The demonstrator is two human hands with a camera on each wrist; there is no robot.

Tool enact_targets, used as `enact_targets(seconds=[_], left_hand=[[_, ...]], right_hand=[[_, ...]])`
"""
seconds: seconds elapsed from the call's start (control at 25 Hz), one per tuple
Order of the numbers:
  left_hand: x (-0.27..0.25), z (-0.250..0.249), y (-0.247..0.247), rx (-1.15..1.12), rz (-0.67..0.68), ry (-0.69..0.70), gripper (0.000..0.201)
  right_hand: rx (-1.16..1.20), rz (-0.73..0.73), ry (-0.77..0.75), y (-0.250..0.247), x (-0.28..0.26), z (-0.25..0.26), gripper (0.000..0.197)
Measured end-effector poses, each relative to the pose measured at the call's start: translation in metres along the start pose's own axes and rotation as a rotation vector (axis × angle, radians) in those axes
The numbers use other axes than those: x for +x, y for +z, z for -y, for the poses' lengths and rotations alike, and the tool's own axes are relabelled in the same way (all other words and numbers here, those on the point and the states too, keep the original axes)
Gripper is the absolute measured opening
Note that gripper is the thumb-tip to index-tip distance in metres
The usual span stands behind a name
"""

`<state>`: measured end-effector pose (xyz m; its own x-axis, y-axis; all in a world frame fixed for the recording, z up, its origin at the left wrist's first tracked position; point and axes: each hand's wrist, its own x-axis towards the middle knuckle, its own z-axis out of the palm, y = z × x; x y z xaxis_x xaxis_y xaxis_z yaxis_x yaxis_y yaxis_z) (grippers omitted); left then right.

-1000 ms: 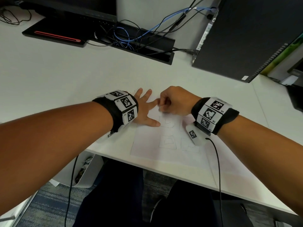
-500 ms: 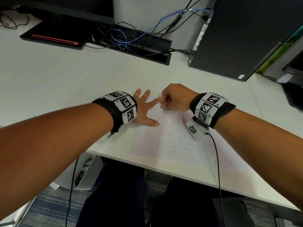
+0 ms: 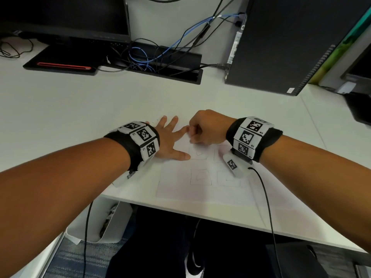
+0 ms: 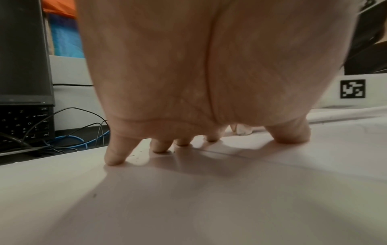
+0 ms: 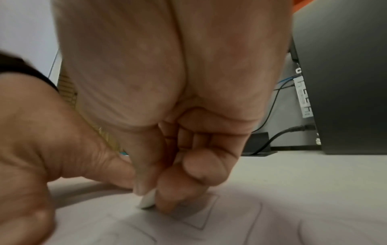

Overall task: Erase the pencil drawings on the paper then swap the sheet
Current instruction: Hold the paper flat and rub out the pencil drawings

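Note:
A white sheet of paper (image 3: 180, 183) with faint pencil squares (image 3: 200, 177) lies near the desk's front edge. My left hand (image 3: 170, 137) lies flat with spread fingers (image 4: 115, 157) on the sheet's upper left part, pressing it down. My right hand (image 3: 202, 129) is curled just right of it, over the top row of drawings. In the right wrist view its thumb and fingers pinch a small white eraser (image 5: 147, 201), whose tip touches the paper (image 5: 272, 223) beside a pencil square (image 5: 201, 213).
A black computer tower (image 3: 285, 43) stands at the back right. A cable tray with blue and black wires (image 3: 152, 59) and a monitor base (image 3: 60, 63) run along the back. The desk edge (image 3: 200, 215) is close below the sheet. A wrist cable (image 3: 267, 201) trails over the paper.
My right hand with the eraser has shifted slightly up and away over the top row of drawings. The left hand stays pressed on the sheet.

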<state>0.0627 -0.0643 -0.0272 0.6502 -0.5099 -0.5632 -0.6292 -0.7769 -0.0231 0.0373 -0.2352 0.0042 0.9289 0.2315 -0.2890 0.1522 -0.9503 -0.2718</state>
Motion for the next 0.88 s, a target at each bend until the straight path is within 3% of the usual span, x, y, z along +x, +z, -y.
enact_targets(seconds=[0.16, 0.36, 0.48, 0.68, 0.88], left_hand=[[0.001, 0.0, -0.001, 0.002, 0.001, 0.008, 0.102], [-0.002, -0.001, -0.003, 0.011, 0.018, 0.01, 0.101], [-0.005, -0.004, -0.007, 0.028, 0.023, 0.001, 0.1], [0.003, -0.005, -0.017, 0.109, 0.009, -0.002, 0.105], [0.007, -0.015, -0.018, 0.006, -0.002, 0.035, 0.105]], right_hand=[[-0.067, -0.096, 0.063, -0.005, 0.006, -0.008, 0.014], [-0.023, -0.008, 0.021, -0.001, 0.0, -0.002, 0.012], [-0.037, -0.085, 0.086, -0.004, 0.004, -0.008, 0.013], [-0.047, -0.074, 0.082, -0.001, 0.0, -0.004, 0.015], [0.001, -0.096, 0.102, -0.001, -0.001, -0.004, 0.014]])
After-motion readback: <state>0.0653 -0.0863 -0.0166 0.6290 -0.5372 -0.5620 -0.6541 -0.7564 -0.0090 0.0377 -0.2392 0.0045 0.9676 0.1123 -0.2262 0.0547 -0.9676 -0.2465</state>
